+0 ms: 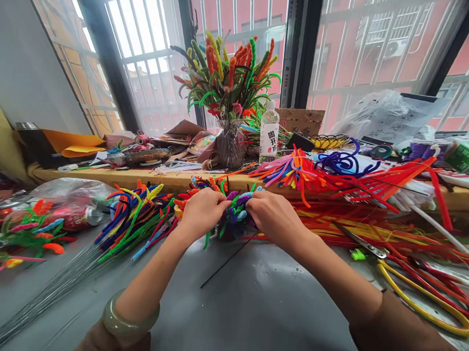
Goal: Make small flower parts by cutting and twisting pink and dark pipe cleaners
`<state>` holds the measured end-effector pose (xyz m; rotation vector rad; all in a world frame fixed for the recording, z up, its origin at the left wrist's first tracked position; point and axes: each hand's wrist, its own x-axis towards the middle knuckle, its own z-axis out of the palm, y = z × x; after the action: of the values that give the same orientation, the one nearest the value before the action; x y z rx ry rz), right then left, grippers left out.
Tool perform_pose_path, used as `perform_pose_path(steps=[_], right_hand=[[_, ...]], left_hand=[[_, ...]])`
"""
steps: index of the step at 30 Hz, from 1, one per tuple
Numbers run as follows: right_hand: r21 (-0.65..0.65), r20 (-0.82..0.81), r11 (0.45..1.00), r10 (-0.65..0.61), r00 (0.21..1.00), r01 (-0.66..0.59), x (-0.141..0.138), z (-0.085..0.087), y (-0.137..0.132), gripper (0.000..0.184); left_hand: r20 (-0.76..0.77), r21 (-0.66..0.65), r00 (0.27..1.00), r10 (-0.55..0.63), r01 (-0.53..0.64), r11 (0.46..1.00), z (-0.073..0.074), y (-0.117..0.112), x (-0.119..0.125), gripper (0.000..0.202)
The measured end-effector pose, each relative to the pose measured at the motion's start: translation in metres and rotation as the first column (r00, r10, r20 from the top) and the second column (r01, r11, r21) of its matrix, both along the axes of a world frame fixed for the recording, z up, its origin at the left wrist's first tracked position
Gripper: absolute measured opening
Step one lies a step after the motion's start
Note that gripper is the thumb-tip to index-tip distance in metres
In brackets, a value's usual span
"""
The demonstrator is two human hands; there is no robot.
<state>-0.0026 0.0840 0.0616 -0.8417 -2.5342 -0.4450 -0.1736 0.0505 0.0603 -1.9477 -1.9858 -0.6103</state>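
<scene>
Both of my hands meet near the far side of the grey table, over a cluster of short fuzzy pipe cleaners (238, 214) in purple, green and blue. My left hand (200, 211) is closed, thumb and fingertips pinched at a purple piece on the cluster's left. Opposite it, my right hand (275, 217) is also closed, its fingertips at a light blue pipe cleaner (256, 190). The fingers partly hide what each one grips. Below the cluster, a thin dark stem (225, 265) slants toward me; whether it joins the cluster I cannot tell.
On the left lie wire-stemmed pipe cleaner pieces (136, 217) and a red drink bottle (73, 217). Yellow-and-red-handled scissors (380, 253) lie right. Long red pipe cleaners (393, 180) spill over the wooden ledge (111, 176), where a flower vase (230, 143) and clear bottle (269, 132) stand.
</scene>
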Motion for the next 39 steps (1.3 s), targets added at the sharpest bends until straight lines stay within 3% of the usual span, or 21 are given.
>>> perform_pose_path(steps=[6, 9, 13, 16, 24, 30, 36, 39], right_hand=[[-0.124, -0.161, 0.992, -0.016, 0.987, -0.004, 0.005, 0.005, 0.005, 0.021], [-0.194, -0.285, 0.979, 0.003, 0.958, -0.061, 0.009, 0.011, 0.009, 0.020], [-0.221, -0.391, 0.966, 0.041, 0.920, -0.136, 0.016, 0.024, 0.011, 0.017], [-0.195, -0.481, 0.968, 0.046, 0.876, -0.158, 0.024, 0.034, 0.010, 0.017], [-0.227, -0.521, 0.949, 0.069, 0.850, -0.217, 0.041, 0.053, 0.000, 0.016], [-0.067, -0.628, 0.984, 0.088, 0.773, -0.167, 0.047, 0.066, -0.017, 0.012], [-0.065, -0.672, 0.987, 0.067, 0.738, -0.148, 0.056, 0.074, -0.023, 0.012], [-0.105, -0.651, 0.981, 0.055, 0.757, -0.162, 0.058, 0.074, -0.023, 0.012]], left_hand=[[0.087, 0.092, 0.996, 0.017, -0.025, 0.995, -0.002, 0.000, -0.002, 0.023], [0.100, 0.129, 0.988, -0.116, 0.103, 0.986, -0.003, -0.001, -0.002, 0.029], [0.045, 0.201, 0.939, -0.342, 0.327, 0.923, -0.002, -0.002, 0.000, 0.031], [-0.023, 0.130, 0.904, -0.428, 0.427, 0.895, -0.001, -0.003, 0.001, 0.035], [-0.017, -0.012, 0.899, -0.438, 0.438, 0.899, 0.000, -0.006, -0.002, 0.038], [0.050, -0.062, 0.905, -0.423, 0.425, 0.903, 0.000, -0.010, -0.002, 0.031], [-0.058, 0.042, 0.903, -0.425, 0.427, 0.903, 0.011, -0.023, 0.011, 0.009], [-0.093, 0.027, 0.873, -0.479, 0.483, 0.875, 0.013, -0.024, 0.016, 0.015]])
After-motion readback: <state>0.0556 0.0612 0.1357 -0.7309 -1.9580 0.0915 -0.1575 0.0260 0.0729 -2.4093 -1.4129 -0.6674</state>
